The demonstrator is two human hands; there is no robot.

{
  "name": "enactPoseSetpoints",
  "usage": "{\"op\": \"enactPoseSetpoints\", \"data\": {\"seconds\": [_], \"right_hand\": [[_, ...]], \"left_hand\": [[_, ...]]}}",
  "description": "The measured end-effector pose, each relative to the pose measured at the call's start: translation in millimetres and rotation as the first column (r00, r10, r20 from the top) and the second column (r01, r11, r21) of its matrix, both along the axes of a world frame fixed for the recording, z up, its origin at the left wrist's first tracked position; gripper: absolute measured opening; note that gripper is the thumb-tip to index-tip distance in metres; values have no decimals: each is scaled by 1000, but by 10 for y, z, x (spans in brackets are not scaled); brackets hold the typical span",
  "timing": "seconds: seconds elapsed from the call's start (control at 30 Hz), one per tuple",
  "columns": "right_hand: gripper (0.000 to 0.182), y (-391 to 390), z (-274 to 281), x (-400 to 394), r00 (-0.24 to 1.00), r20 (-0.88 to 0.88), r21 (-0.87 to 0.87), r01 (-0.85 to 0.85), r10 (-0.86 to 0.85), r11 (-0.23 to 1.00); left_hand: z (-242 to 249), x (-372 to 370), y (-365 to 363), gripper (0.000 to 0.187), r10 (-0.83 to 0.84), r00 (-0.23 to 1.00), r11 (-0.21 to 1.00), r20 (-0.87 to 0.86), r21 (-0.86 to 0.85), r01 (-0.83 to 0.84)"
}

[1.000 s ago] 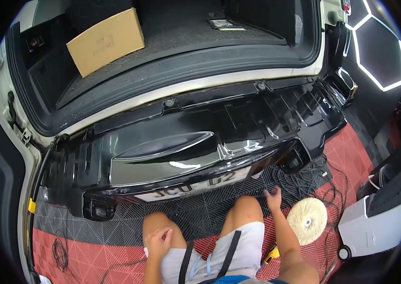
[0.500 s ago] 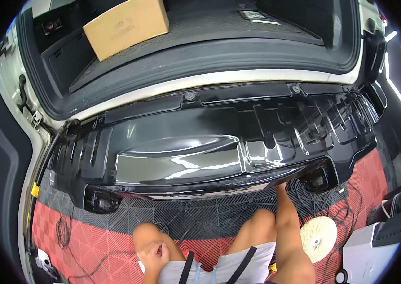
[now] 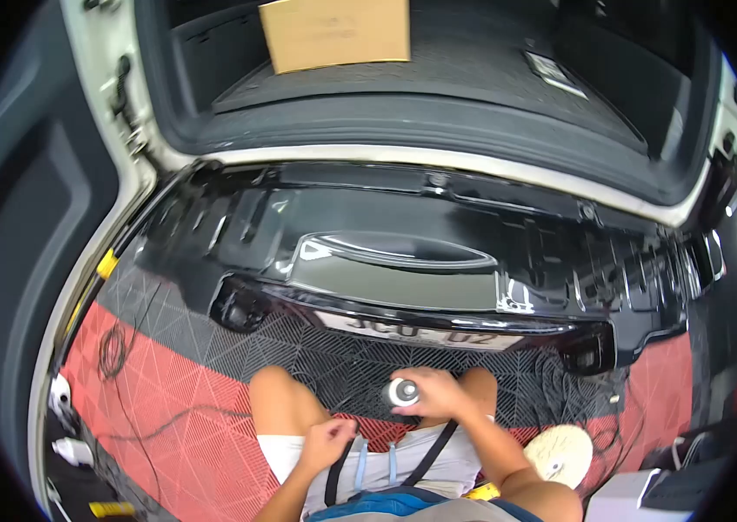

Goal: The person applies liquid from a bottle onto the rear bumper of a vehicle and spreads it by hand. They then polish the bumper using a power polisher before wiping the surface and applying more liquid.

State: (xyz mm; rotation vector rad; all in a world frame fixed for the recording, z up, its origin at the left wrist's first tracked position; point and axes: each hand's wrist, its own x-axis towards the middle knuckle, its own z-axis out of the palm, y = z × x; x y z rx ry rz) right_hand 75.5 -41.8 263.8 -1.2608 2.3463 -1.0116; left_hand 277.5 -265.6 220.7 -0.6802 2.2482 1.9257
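Note:
My right hand (image 3: 435, 391) is wrapped round a small white bottle (image 3: 403, 393) with a grey top, seen from above, over my lap between the knees. My left hand (image 3: 327, 442) rests by my left thigh with its fingers curled closed; whatever they may hold is hidden. In front of both hands stands a glossy black car tailgate (image 3: 368, 283), folded down, with a licence plate (image 3: 416, 331) along its near edge.
A cardboard box (image 3: 338, 35) sits in the car's cargo area. A round cream polishing pad (image 3: 560, 456) lies near my right side. Cables (image 3: 113, 351) trail over the red and black floor tiles (image 3: 186, 391). Another white bottle (image 3: 73, 451) is at the lower left.
My right hand has come back from under the tailgate's near edge to my lap, now with the white bottle. My left hand has shifted right. The view has turned left.

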Motion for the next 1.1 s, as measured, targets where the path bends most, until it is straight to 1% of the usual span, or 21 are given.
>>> {"op": "enactPoseSetpoints", "data": {"seconds": [0.03, 0.07, 0.1, 0.13, 0.17, 0.23, 0.27, 0.3, 0.33, 0.37, 0.43, 0.47, 0.5, 0.57, 0.63, 0.7, 0.73, 0.83, 0.9, 0.93, 1.1], "right_hand": [[58, -146, 161, 156, 992, 116, -47, 46, -40, 998], [60, -296, 254, 320, 962, 265, -221, 134, -72, 966], [62, -441, 295, 519, 901, 426, -360, 246, -75, 900], [66, -605, 210, 697, 846, 533, -495, 328, -17, 805], [67, -763, 262, 869, 778, 622, -604, 402, 92, 688], [63, -941, 401, 1123, 748, 659, -601, 459, 80, 654], [63, -1021, 505, 1167, 724, 670, -628, 436, 163, 644], [63, -1085, 591, 1161, 702, 671, -660, 417, 240, 625], [67, -1090, 613, 1155, 712, 665, -646, 399, 225, 651], [66, -1080, 575, 1089, 777, 606, -625, 333, 170, 706], [58, -1111, 553, 1023, 690, 690, -620, 409, 217, 670], [49, -1089, 556, 981, 609, 755, -585, 460, 242, 668], [47, -1088, 577, 961, 545, 810, -535, 536, 216, 653], [47, -1021, 557, 879, 281, 897, -440, 653, 342, 617], [47, -998, 672, 792, 153, 904, -391, 670, 399, 631], [47, -1014, 745, 724, 123, 886, -411, 656, 448, 632], [44, -1021, 759, 686, 115, 881, -421, 631, 458, 651], [46, -1063, 830, 646, 127, 882, -431, 607, 453, 668], [47, -1089, 806, 648, 146, 879, -439, 617, 454, 653], [47, -1100, 809, 660, 167, 885, -438, 618, 435, 653], [45, -1136, 709, 747, 80, 879, -417, 608, 471, 675]], "left_hand": [[-161, 21, 80, 39, -110, 990, 972, 90, 216, 89], [-123, 16, 171, 53, -97, 995, 872, 4, 482, 83], [-24, -10, 256, 69, -53, 996, 700, -73, 709, 90], [110, -59, 351, 78, 50, 984, 525, -173, 843, 121], [248, -127, 406, 88, 174, 952, 334, -251, 925, 183], [388, -258, 418, 81, 486, 804, 373, -342, 913, 163], [547, -291, 401, 81, 503, 799, 362, -329, 920, 152], [767, -330, 376, 75, 580, 725, 397, -371, 906, 146], [907, -371, 348, 71, 643, 647, 431, -411, 892, 138], [860, -406, 270, 61, 676, 580, 475, -456, 870, 130], [980, -412, 92, 59, 608, 521, 699, -599, 715, 7], [1066, -412, 44, 59, 614, 493, 730, -616, 680, -59], [1142, -412, -22, 59, 616, 466, 758, -636, 639, -130], [1212, -404, -208, 55, 567, 477, 821, -671, 508, -260], [1233, -414, -377, 54, 481, 479, 875, -734, 366, -318], [1266, -431, -443, 56, 461, 481, 882, -746, 328, -337], [1314, -435, -465, 54, 467, 485, 876, -740, 310, -370], [1413, -430, -554, 48, 456, 533, 873, -713, 241, -424], [1363, -432, -616, 48, 472, 542, 872, -696, 276, -405], [1357, -450, -621, 41, 496, 495, 863, -713, 341, -374], [1315, -437, -639, 43, 524, 509, 847, -683, 357, -394]]}}
